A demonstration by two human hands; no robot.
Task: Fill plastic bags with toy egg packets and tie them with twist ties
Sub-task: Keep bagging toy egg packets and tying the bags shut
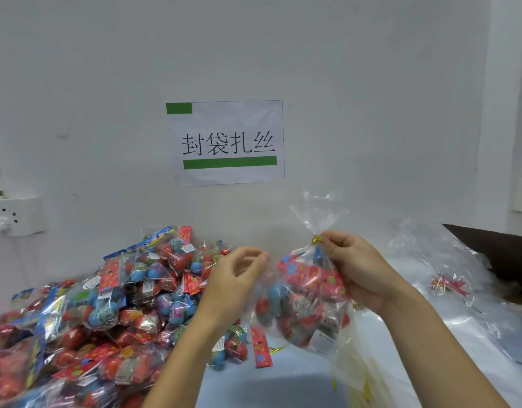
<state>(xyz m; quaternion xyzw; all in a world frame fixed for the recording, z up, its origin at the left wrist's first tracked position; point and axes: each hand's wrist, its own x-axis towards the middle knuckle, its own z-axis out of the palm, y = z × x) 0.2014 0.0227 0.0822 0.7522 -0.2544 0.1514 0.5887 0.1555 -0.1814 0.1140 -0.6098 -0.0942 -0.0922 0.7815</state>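
A: Right hand (354, 269) — pose?

B: Raised above the pale blue tabletop (298, 375), forearm rising from the lower right. Thumb and forefinger pinch the gathered neck of a clear plastic bag filled with red and blue toy egg packets (304, 304), right at the shiny gold twist tie (316, 240) wrapped round that neck. Other fingers curl loosely behind.

A: The bag itself?

B: Hangs from that pinch, just clear of the table, its open top flaring above the tie. Bulk of it sits between the two hands.

A: Left hand (239, 275)?

B: Lifted, palm turned toward the bag, fingers half curled with a narrow gap between thumb and fingertips. Holds nothing. Just beside the bag's left side; contact cannot be told.

A: Surroundings?

B: Large heap of loose toy egg packets in clear wrappers (86, 313) piled left, against the white wall (371, 98). Stack of empty clear plastic bags (448, 275) right. White paper sign with black characters and green bars (229, 142) on the wall. White wall socket (12, 216) far left.
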